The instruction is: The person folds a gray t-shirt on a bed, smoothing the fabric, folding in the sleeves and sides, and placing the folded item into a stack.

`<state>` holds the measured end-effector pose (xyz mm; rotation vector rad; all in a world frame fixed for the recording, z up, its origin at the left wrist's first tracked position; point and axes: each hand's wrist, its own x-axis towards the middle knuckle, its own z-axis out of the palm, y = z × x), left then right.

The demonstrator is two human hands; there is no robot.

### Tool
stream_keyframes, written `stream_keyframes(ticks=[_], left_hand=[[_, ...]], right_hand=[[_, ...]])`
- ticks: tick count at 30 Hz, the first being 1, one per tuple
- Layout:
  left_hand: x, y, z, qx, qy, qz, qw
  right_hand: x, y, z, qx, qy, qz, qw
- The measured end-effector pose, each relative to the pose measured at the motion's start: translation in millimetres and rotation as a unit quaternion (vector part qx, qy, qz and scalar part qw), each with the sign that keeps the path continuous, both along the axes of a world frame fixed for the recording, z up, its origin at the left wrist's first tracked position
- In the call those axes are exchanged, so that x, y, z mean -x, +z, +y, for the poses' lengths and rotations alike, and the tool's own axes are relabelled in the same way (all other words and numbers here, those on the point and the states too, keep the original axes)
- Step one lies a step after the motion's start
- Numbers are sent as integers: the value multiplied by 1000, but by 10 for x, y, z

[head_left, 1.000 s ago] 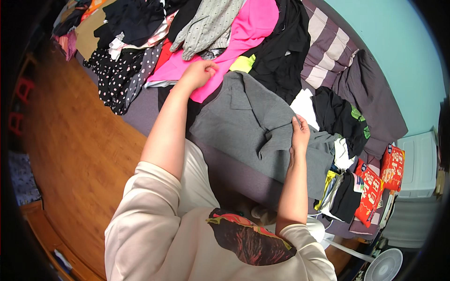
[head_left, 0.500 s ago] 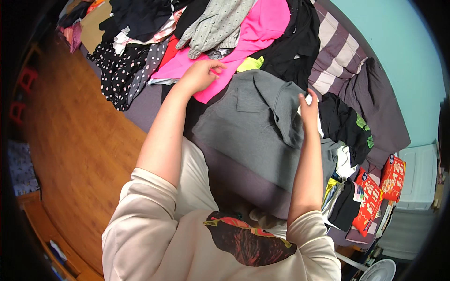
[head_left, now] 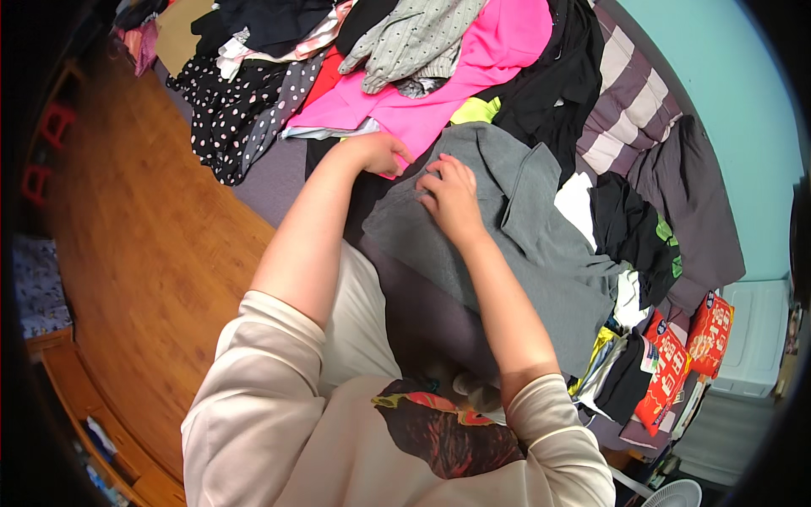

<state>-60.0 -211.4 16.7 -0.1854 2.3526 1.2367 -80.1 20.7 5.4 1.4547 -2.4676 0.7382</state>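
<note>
A grey garment lies spread with loose folds on the dark bed cover in front of me. My left hand is above the lower tip of a bright pink garment, just left of the grey cloth. Its fingers are loosely bent and apart, with nothing visible in them. My right hand reaches over the grey garment's upper left part, close to the left hand. Its fingers are curved and spaced, and no cloth shows gripped between them. Whether the fingertips press on the fabric is hard to see.
Heaped clothes lie beyond, among them a polka-dot black garment and a grey patterned one. At right are a black garment, folded clothes and red packages. A checked quilt borders the wall. Wooden floor extends left.
My right hand has left the grey garment's right side and come across beside my left hand. The grey fabric's raised fold lies flatter, and more white cloth shows. My left hand has come slightly nearer.
</note>
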Motion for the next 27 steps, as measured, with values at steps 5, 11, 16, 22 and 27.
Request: stream_keyframes(ticks=[5,11,16,22,27], left_hand=[[121,-67,147,-67,1,-133,989],[148,-4,219,34,-137,-107,984],[-72,360,273,108,-90,-80,987],[-40,-48,288,70,-125,49,988],[13,-22,390,212,-155,33,964]], right_hand=[[37,-18,174,67,-69,-49,994],[31,-193,338,171,-123,-128,969],[-14,-58,272,183,-152,-193,952],[135,-164,162,166,-85,-187,964],[173,-100,545,221,-98,-341,909]])
